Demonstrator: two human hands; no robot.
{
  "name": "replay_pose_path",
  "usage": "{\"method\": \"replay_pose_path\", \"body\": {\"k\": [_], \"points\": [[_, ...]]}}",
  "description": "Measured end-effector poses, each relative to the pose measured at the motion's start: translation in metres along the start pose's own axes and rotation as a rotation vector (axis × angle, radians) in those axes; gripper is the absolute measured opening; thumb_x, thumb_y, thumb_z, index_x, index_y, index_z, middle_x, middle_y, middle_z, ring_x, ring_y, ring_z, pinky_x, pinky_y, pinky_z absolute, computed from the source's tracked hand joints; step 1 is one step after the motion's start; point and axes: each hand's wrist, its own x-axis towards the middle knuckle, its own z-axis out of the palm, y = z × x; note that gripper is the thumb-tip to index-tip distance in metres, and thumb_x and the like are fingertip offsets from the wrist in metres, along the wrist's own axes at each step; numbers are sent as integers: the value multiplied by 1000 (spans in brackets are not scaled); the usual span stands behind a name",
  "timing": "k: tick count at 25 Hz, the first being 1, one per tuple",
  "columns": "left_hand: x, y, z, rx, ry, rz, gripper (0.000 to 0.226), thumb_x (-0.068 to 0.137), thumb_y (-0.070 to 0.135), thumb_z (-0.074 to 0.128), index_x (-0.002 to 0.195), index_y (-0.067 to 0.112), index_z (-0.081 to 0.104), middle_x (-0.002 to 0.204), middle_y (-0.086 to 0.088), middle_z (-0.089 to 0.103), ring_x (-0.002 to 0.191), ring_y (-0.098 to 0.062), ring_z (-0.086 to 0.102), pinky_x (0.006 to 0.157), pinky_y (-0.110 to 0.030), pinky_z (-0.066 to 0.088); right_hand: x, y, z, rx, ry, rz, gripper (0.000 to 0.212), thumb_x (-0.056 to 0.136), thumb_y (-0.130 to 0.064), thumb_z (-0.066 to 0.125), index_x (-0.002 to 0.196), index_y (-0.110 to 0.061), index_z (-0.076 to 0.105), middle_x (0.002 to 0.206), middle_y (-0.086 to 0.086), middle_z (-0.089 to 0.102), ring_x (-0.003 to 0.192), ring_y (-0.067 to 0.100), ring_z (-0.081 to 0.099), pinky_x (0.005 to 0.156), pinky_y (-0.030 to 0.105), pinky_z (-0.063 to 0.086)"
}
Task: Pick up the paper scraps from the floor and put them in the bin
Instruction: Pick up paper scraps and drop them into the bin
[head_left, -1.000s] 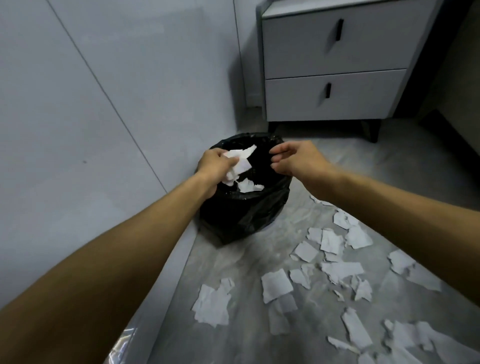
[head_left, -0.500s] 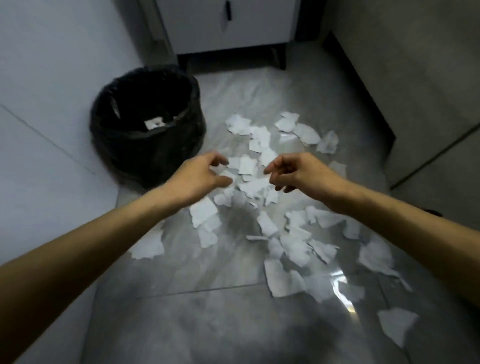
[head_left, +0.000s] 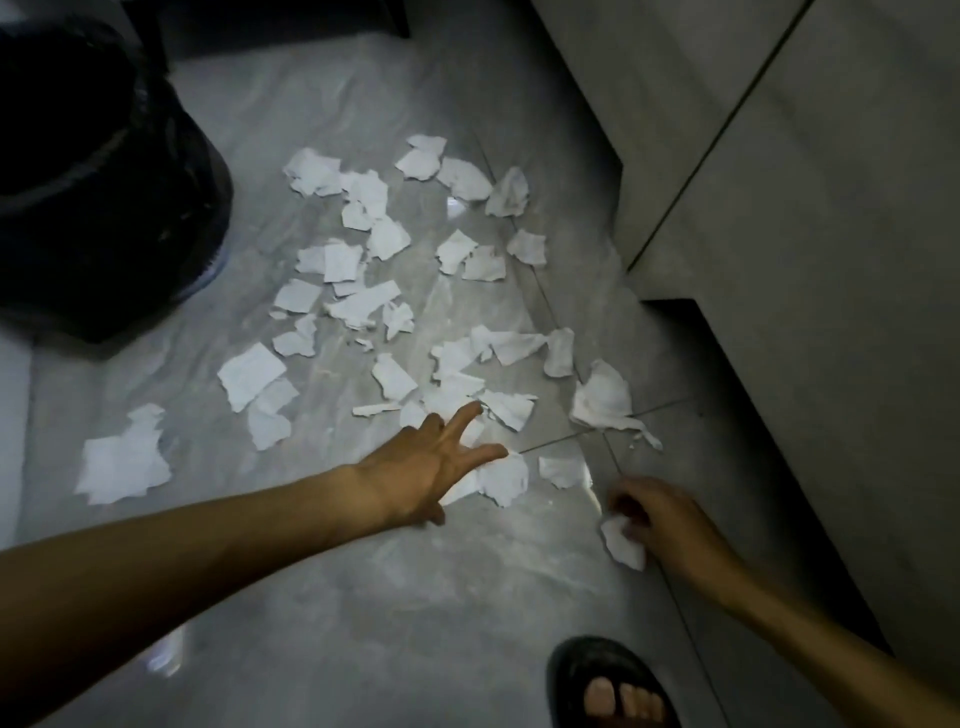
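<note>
Several white paper scraps (head_left: 363, 306) lie scattered over the grey tiled floor. The bin (head_left: 98, 208), lined with a black bag, stands at the upper left, partly cut off by the frame edge. My left hand (head_left: 431, 467) reaches low over the floor with fingers spread, its fingertips on a scrap (head_left: 501, 478). My right hand (head_left: 660, 519) is curled at the lower right, its fingers closed on a small white scrap (head_left: 621, 540) at floor level.
A grey wall or cabinet base (head_left: 779, 234) runs diagonally along the right side. My foot in a black sandal (head_left: 608, 686) is at the bottom edge. A larger scrap (head_left: 122, 462) lies apart at the left.
Both hands have left the bin and dropped to the floor. The view has tilted down and right. The left hand has opened over the scraps; the right has closed on one.
</note>
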Motion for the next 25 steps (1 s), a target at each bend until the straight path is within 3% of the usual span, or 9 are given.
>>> {"method": "replay_pose_path", "body": {"k": [3,5,8,11,14,17,19,22,25], "points": [[13,0,20,21,-36,46,97,76,20,78,149,37,18,158,-12,10,126,-34,41,91,-43,48,12,-3,-9,70,80,-101,33,76,-3,71,78,-34,61,83,-8,63,79,3,61,69,3,39],[15,-4,34,-80,-14,58,78,80,19,74,145,33,32,143,-8,35,119,-28,48,86,-40,50,35,-13,-22,148,268,-102,25,80,-6,69,83,-30,62,86,-8,61,80,2,59,68,6,38],[10,-9,48,-315,59,18,34,89,22,64,123,22,57,114,-6,57,103,-25,60,82,-36,50,74,-27,-43,127,432,-56,27,82,-9,67,107,-17,61,103,2,59,95,20,58,75,21,44],[1,-10,53,-354,122,42,19,94,30,54,95,14,65,97,-6,60,88,-25,64,75,-38,50,92,-28,-43,45,377,8,31,81,-12,70,111,-10,61,121,13,50,110,27,51,88,31,43],[1,-20,40,-405,344,22,16,93,30,55,91,17,64,108,0,53,80,-20,63,69,-34,53,92,-25,-36,4,380,-18,16,84,-10,67,98,-3,67,112,15,56,101,27,56,79,26,41],[15,-34,26,-340,453,-51,8,91,21,61,85,16,62,131,-5,48,82,-26,65,65,-32,52,73,-33,-26,69,400,-214,8,82,-8,68,90,-8,67,106,9,62,92,19,59,73,18,42],[29,-38,27,-298,396,-79,9,90,18,64,83,13,63,138,-8,47,86,-31,67,66,-33,51,60,-42,-10,-8,337,-424,11,79,-10,70,89,-12,67,116,7,61,102,17,56,84,20,44],[41,-34,36,-293,354,-84,9,90,17,62,88,9,63,116,-11,56,83,-32,65,66,-36,48,57,-50,11,-241,169,-532,13,81,-13,65,93,-14,70,117,5,61,110,21,54,90,29,46],[40,-30,33,-390,371,-101,6,88,12,61,85,7,63,93,-12,63,84,-30,63,70,-38,47,69,-52,1,-196,166,-583,10,76,-7,70,85,-10,66,94,7,66,90,25,61,74,29,46]]}}
